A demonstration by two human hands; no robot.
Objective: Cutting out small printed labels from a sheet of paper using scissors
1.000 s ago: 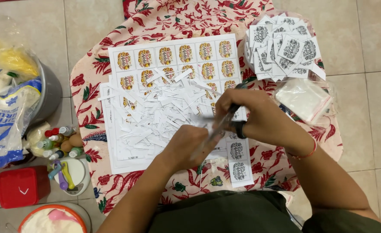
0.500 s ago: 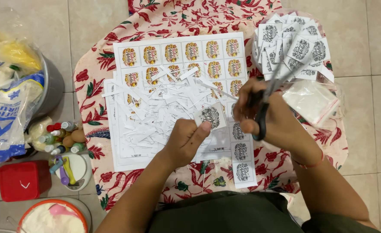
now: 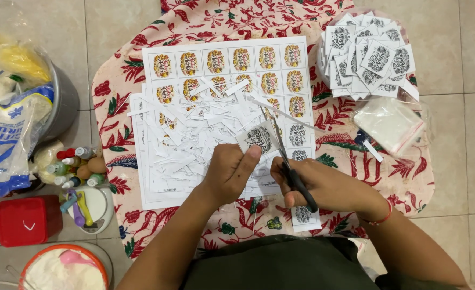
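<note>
Floor is pale beige tile (image 3: 463, 161), grout lines visible. A red floral cloth (image 3: 393, 177) is spread on it and serves as the work surface; the landmark is the sheet of printed labels (image 3: 232, 64) lying at the cloth's centre.

On the sheet's lower half: a heap of white paper offcuts (image 3: 194, 145), covering several label rows. Right of the sheet, at the cloth's upper corner: a stack of cut black-and-white labels (image 3: 369, 56). Below that stack, a clear plastic bag (image 3: 390, 126). Left of the sheet, off the cloth: a metal pot with plastic bags (image 3: 28, 107), small colour-capped bottles (image 3: 73, 169), a small scale with spoons (image 3: 90, 209), a red box (image 3: 28, 220), and a tub of white powder (image 3: 65, 268).

Left hand (image 3: 229, 174) at the sheet's lower edge pinches a single black-and-white label (image 3: 259, 138) between thumb and fingers. Right hand (image 3: 323, 185), just right of it, is closed through the handles of black scissors (image 3: 286, 161); the blades point up along the label's right edge, only slightly parted. The offcut heap crowds the label's left side.
</note>
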